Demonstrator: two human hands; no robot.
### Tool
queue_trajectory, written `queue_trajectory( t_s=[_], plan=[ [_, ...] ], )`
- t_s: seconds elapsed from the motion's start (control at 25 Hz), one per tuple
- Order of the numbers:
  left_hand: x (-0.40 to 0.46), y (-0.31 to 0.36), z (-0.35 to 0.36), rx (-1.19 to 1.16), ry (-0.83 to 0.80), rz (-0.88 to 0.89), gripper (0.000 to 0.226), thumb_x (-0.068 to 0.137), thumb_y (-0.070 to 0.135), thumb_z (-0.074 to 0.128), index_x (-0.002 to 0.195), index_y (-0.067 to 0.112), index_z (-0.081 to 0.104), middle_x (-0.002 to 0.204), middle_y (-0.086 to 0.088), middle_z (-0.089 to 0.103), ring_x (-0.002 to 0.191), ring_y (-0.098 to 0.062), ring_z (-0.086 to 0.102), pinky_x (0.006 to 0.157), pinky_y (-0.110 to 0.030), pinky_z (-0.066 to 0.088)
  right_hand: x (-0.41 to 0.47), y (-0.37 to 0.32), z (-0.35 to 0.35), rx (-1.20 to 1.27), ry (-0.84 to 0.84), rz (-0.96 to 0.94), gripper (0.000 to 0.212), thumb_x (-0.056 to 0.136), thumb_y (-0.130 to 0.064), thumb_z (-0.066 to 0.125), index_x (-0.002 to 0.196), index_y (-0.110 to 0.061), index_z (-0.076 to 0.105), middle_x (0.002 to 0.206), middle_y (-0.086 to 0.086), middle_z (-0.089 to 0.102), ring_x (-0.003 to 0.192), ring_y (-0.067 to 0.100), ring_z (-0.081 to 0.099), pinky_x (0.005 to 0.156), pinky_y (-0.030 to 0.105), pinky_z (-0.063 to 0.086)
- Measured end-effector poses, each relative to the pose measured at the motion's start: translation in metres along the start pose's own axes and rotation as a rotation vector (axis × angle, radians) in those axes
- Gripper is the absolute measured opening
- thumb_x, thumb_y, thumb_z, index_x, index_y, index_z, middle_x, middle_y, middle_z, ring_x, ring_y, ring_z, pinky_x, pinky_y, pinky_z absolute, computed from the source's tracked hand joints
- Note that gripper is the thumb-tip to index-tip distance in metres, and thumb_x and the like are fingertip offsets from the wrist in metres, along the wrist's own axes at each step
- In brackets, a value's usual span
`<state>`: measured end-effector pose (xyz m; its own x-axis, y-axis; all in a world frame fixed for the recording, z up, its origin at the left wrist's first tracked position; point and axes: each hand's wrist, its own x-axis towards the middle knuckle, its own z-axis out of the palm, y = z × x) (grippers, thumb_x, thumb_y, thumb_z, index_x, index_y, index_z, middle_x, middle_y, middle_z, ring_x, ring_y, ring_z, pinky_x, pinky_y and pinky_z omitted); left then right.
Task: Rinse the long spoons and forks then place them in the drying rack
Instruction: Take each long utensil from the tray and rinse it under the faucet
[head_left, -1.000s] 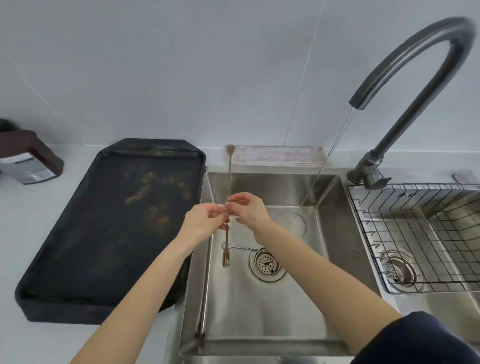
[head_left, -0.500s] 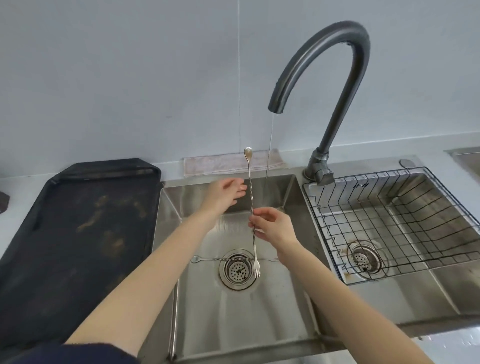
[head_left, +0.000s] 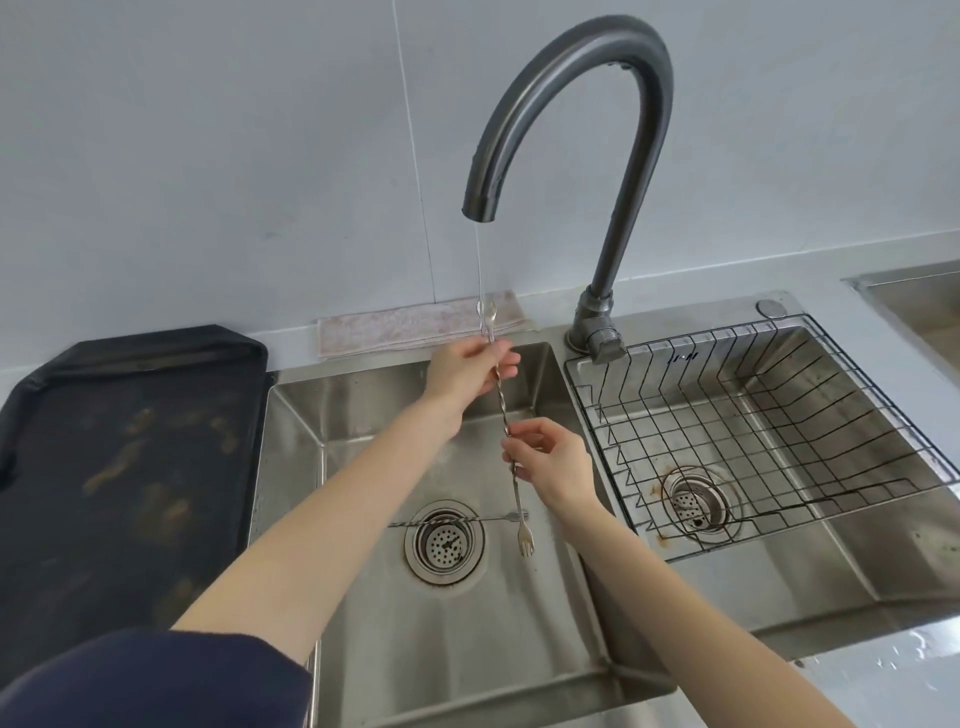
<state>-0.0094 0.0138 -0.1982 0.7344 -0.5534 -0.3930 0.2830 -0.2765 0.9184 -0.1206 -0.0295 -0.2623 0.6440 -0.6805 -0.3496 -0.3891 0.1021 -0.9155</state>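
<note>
A long, thin silver metal stirrer (head_left: 503, 415) with a twisted shaft, a small spoon bowl at the top and a little fork at the bottom, stands nearly upright over the left stainless-steel sink basin (head_left: 363, 415). The thin stream of water (head_left: 478, 260) from the dark grey gooseneck tap (head_left: 613, 130) lands on its spoon end. The right hand (head_left: 553, 460) pinches the shaft around its middle in a fingertip grip, and the left hand (head_left: 462, 371) closes its fingers loosely about the upper shaft just below the bowl.

The piece looks light and stiff, but wet metal this slim is likely slippery. The twisted middle probably gives the best purchase, so holding there and keeping clear of the fork tines seems wise. Being so long, it would swing easily if held at one end only.

A second long silver utensil (head_left: 467, 521) lies flat across the basin floor, over the round drain strainer (head_left: 444, 543), just under the hanging fork end and not yet rinsed. The black wire drying rack (head_left: 779, 415) sits in the right basin, near at hand, with no cutlery visible in it. The tap's base stands between the two basins and could catch the upright piece on the way across. A dark stained rectangular tray (head_left: 130, 467) lies on the counter to the left, and a pale folded cloth (head_left: 415, 327) rests behind the sink.
</note>
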Motion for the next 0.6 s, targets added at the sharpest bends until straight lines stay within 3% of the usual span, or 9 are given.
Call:
queue_trajectory(
  t_s=[0.12, 0.28, 0.4, 0.48, 0.6],
  plan=[
    [0.004, 0.002, -0.004, -0.089, 0.069, 0.004, 0.018, 0.090, 0.019, 0.055, 0.100, 0.009, 0.066, 0.083, 0.001, 0.069, 0.054, 0.003, 0.064, 0.052, -0.009, 0.050, -0.001, 0.002, -0.001, -0.015, 0.008, 0.003, 0.022, 0.082, -0.008, 0.066, 0.071, -0.026, 0.061, 0.065, -0.004, 0.062, 0.073, 0.020, 0.062, 0.084, 0.042, 0.054],
    [0.004, 0.014, -0.008, -0.106, 0.059, 0.044, 0.016, 0.092, 0.022, 0.052, 0.082, 0.021, 0.064, 0.090, 0.001, 0.069, 0.057, 0.005, 0.065, 0.063, -0.015, 0.044, -0.003, 0.001, 0.003, -0.008, 0.019, -0.005, 0.023, 0.082, -0.007, 0.066, 0.071, -0.027, 0.062, 0.066, -0.005, 0.062, 0.074, 0.018, 0.063, 0.083, 0.038, 0.055],
    [-0.008, -0.002, -0.005, -0.024, -0.032, 0.013, 0.012, 0.090, 0.022, 0.054, 0.086, 0.021, 0.066, 0.094, 0.000, 0.071, 0.061, 0.003, 0.066, 0.065, -0.016, 0.045, -0.001, -0.005, 0.006, 0.015, 0.042, -0.025, 0.013, 0.082, -0.007, 0.066, 0.080, -0.019, 0.065, 0.067, -0.005, 0.062, 0.074, 0.017, 0.063, 0.081, 0.035, 0.055],
    [-0.004, 0.004, -0.012, -0.070, 0.024, 0.007, 0.014, 0.090, 0.020, 0.054, 0.094, 0.014, 0.066, 0.087, 0.001, 0.073, 0.060, 0.001, 0.066, 0.063, -0.017, 0.045, -0.003, -0.004, 0.007, -0.016, 0.041, -0.027, 0.011, 0.082, -0.008, 0.066, 0.081, -0.020, 0.065, 0.066, -0.007, 0.062, 0.072, 0.015, 0.061, 0.081, 0.035, 0.055],
    [0.004, 0.020, -0.022, -0.144, 0.095, 0.074, 0.017, 0.092, 0.020, 0.053, 0.078, 0.018, 0.064, 0.072, 0.007, 0.070, 0.052, 0.005, 0.067, 0.059, -0.017, 0.040, -0.005, -0.003, 0.009, -0.044, 0.040, -0.021, 0.012, 0.083, -0.008, 0.065, 0.080, -0.020, 0.065, 0.066, -0.008, 0.061, 0.075, 0.015, 0.061, 0.083, 0.036, 0.055]
  ],
)
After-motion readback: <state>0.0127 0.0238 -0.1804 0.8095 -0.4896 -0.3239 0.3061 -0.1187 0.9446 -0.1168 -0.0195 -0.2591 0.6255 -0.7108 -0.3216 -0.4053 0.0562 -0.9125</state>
